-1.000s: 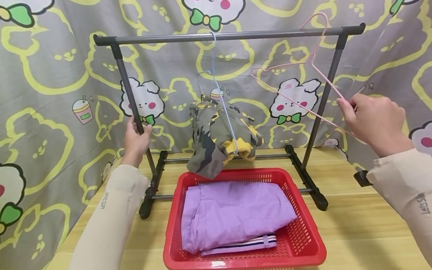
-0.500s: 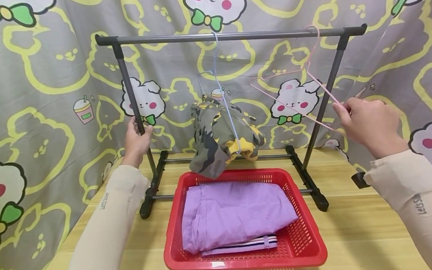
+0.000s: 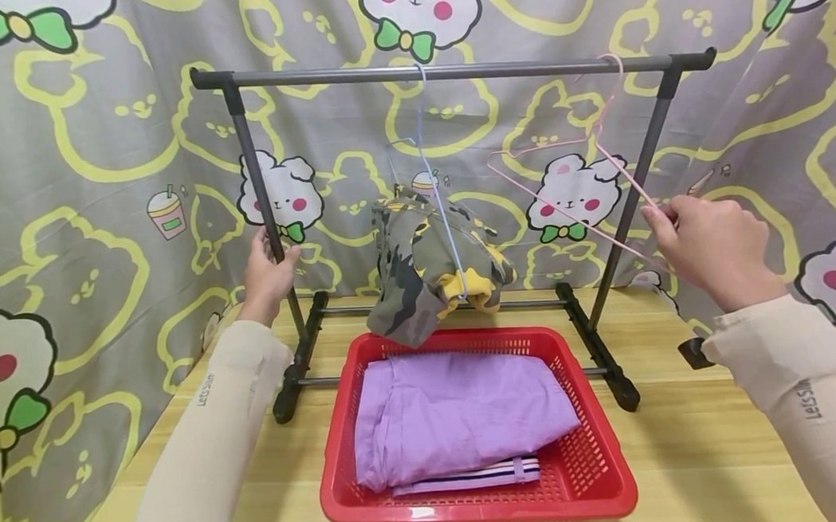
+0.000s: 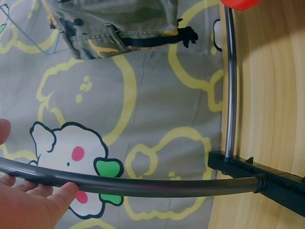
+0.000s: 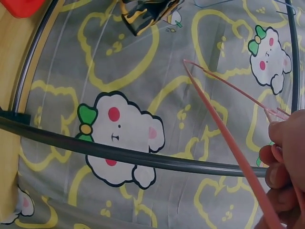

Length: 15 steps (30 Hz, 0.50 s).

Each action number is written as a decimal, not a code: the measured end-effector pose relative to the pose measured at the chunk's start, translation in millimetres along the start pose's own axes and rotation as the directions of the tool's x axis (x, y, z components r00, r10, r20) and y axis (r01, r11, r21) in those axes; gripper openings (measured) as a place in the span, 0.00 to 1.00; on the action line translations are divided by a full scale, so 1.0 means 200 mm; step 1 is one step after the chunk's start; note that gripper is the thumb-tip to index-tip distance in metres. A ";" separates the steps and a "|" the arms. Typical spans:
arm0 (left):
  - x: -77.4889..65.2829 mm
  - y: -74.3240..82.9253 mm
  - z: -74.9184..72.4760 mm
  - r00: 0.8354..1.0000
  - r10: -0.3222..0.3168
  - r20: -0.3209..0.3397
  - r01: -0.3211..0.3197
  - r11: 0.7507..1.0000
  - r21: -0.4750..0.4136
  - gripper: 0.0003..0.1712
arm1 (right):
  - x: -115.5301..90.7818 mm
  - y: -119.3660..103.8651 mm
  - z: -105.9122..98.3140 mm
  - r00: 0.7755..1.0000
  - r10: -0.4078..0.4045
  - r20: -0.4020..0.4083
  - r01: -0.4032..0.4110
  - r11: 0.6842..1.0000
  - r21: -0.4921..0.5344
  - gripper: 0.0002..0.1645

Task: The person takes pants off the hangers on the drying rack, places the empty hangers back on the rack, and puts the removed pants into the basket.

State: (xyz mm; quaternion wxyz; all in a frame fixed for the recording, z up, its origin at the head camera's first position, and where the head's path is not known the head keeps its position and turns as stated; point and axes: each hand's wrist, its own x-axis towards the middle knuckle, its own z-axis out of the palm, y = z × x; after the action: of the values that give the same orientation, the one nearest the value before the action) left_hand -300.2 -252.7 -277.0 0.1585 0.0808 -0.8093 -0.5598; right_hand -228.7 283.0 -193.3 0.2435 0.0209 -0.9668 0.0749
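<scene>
My right hand (image 3: 719, 246) pinches the right arm of a thin pink clothes hanger (image 3: 566, 208). The hanger is bare and tilted, its hook over the right part of the rail (image 3: 507, 69). My left hand (image 3: 268, 278) touches the left post (image 4: 138, 187) of the dark metal clothes rack, fingers fairly straight against its far side, thumb standing off it. From mid-rail hangs a blue hanger (image 3: 433, 180) with a bunched camouflage garment (image 3: 407, 270) that shows yellow inside. In the right wrist view, fingers curl round the pink hanger; its lower bar runs toward the camera.
A red plastic basket (image 3: 602, 449) stands in front of the rack, holding folded purple clothing (image 3: 463, 414) with a striped band. The rack's feet (image 3: 616, 388) rest on a wooden table (image 3: 695, 444). A patterned grey curtain (image 3: 346, 26) hangs behind and at both sides.
The pink hanger has come down and slightly left with my right hand, its hook dropping from above the rail onto it. My left hand stays at the post.
</scene>
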 end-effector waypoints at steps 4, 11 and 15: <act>0.00 0.00 -0.01 1.000 -0.002 0.002 0.002 1.000 -0.006 0.45 | 0.00 0.00 0.01 1.000 0.008 0.010 -0.009 0.999 0.045 0.35; 0.01 -0.01 -0.01 1.000 0.002 -0.006 -0.002 1.000 -0.007 0.45 | 0.00 0.06 0.04 1.000 0.026 0.003 -0.026 0.973 0.227 0.31; 0.02 -0.02 0.00 1.000 0.012 -0.002 -0.012 0.999 -0.036 0.41 | 0.00 0.09 0.06 0.999 0.037 -0.015 -0.028 0.918 0.396 0.28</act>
State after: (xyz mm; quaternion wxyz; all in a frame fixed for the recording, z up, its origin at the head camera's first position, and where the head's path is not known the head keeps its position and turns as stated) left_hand -304.5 -256.1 -279.6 0.1642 0.0737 -0.7993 -0.5733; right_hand -235.3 299.8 -206.3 0.2438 0.0528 -0.9292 0.2727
